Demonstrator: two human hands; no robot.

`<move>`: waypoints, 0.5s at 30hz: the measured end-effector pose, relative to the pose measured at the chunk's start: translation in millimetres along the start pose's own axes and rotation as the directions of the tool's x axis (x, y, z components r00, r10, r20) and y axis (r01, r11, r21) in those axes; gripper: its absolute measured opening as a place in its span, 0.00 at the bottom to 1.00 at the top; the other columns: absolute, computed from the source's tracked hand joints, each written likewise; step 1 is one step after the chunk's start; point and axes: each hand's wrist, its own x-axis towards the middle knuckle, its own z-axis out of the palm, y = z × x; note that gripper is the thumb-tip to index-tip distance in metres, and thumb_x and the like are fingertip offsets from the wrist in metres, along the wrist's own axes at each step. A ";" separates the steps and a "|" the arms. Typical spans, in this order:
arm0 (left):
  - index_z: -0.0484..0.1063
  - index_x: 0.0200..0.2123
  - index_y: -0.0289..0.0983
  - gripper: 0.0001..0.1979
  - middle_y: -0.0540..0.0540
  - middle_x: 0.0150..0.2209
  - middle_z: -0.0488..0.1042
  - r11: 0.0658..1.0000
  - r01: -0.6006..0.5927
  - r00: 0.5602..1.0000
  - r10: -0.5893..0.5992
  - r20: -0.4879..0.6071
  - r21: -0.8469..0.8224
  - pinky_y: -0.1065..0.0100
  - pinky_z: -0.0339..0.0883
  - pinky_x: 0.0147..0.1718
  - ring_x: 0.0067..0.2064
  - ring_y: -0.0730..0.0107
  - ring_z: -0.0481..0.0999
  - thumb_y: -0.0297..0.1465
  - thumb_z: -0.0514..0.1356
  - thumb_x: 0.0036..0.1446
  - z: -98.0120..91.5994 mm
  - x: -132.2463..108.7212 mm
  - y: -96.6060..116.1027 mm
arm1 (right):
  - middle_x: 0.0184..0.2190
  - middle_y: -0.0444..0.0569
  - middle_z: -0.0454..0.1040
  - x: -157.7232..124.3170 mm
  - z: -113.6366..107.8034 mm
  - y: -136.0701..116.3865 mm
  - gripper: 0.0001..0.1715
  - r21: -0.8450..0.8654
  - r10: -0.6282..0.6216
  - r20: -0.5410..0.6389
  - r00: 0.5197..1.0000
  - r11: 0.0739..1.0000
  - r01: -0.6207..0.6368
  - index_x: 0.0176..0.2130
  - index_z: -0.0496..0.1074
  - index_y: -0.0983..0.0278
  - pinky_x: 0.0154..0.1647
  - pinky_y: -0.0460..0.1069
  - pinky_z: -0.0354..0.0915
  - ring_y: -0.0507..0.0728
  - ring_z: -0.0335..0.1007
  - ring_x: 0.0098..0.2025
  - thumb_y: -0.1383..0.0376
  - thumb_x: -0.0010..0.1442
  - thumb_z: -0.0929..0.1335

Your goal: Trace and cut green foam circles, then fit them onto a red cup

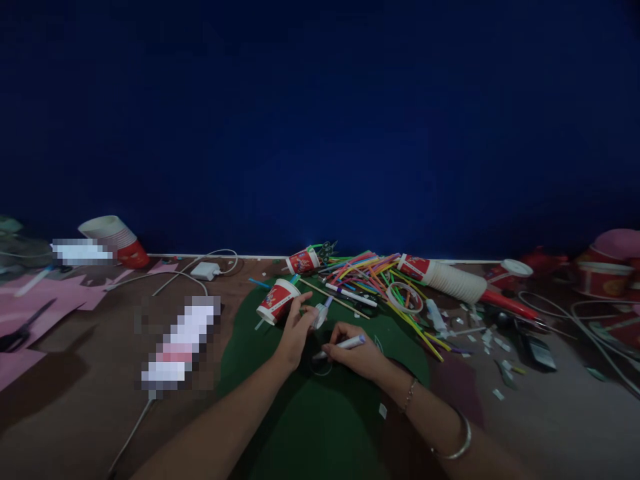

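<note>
In the middle of the head view, a green sheet [305, 420] lies on the brown surface [75, 433], with both hands over it. The right hand [353, 350] has its fingers pinching a white marker [349, 343] with a purple end, the marker slanting down toward the sheet. Just by its lower end a thin pale outline [321, 372] shows on the green; whether the tip touches the sheet cannot be told. The left hand [299, 323] has its fingers partly spread, beside a small pale piece [321, 316]; whether they grip it is unclear. Just beyond that hand a red-and-white paper cup [277, 301] leans over, and farther back a second cup [303, 261] lies near dark-handled scissors [327, 251]. Past the hands, a second marker [351, 295] lies in front of a loose heap of coloured sticks [357, 268], with a ring of tape [391, 299] at the heap's right end. Farther right, a long stack of paper cups [453, 281] lies on its side, small white scraps [487, 339] scattered before it. On the left, more scissors [17, 339] rest on pink paper [30, 298], near a tilted cup stack [113, 237].
</note>
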 end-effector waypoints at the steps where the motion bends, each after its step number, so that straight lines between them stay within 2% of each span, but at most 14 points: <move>1: 0.63 0.48 0.42 0.22 0.53 0.30 0.65 1.000 0.001 1.000 -0.001 0.000 0.000 0.70 0.62 0.31 0.32 0.71 0.70 0.38 0.59 0.48 0.1 0.0 0.1 | 0.19 0.41 0.72 0.4 0.1 -0.6 0.10 0.022 -0.001 -0.004 1.000 1.000 0.001 0.25 0.64 0.63 0.21 0.43 0.57 0.50 0.64 0.21 0.63 0.48 0.70; 5: 0.63 0.47 0.42 0.22 0.54 0.29 0.65 1.000 -0.003 1.000 0.002 -0.006 -0.012 0.70 0.63 0.32 0.31 0.72 0.69 0.37 0.60 0.47 0.7 0.1 0.4 | 0.19 0.42 0.73 2.1 -3.2 -3.1 0.09 0.140 0.000 -0.053 0.999 0.990 0.007 0.26 0.65 0.63 0.24 0.44 0.59 0.51 0.67 0.23 0.61 0.50 0.68; 9: 0.63 0.47 0.41 0.22 0.53 0.29 0.65 0.999 -0.001 1.000 0.001 0.002 -0.035 0.70 0.63 0.33 0.32 0.71 0.70 0.37 0.60 0.47 1.2 0.1 1.0 | 0.18 0.43 0.73 1.7 -9.2 -3.1 0.13 0.210 0.019 -0.122 0.992 0.978 0.007 0.24 0.66 0.64 0.22 0.44 0.59 0.51 0.67 0.21 0.57 0.52 0.67; 12: 0.62 0.47 0.42 0.22 0.53 0.30 0.65 0.998 0.023 1.000 -0.023 0.004 -0.054 0.69 0.64 0.34 0.33 0.70 0.71 0.37 0.60 0.47 1.6 -0.2 2.2 | 0.15 0.41 0.70 0.2 -10.7 -2.5 0.16 0.218 0.045 -0.181 0.982 0.976 -0.005 0.21 0.63 0.63 0.20 0.44 0.58 0.50 0.64 0.18 0.57 0.49 0.69; 15: 0.62 0.48 0.43 0.23 0.53 0.30 0.65 0.999 0.021 1.000 -0.020 0.009 -0.048 0.69 0.64 0.34 0.32 0.71 0.70 0.37 0.60 0.47 1.2 -0.2 2.3 | 0.15 0.40 0.69 -1.6 -8.2 -2.9 0.15 0.179 0.022 -0.179 0.984 0.984 0.010 0.22 0.61 0.63 0.19 0.44 0.57 0.50 0.64 0.18 0.58 0.48 0.70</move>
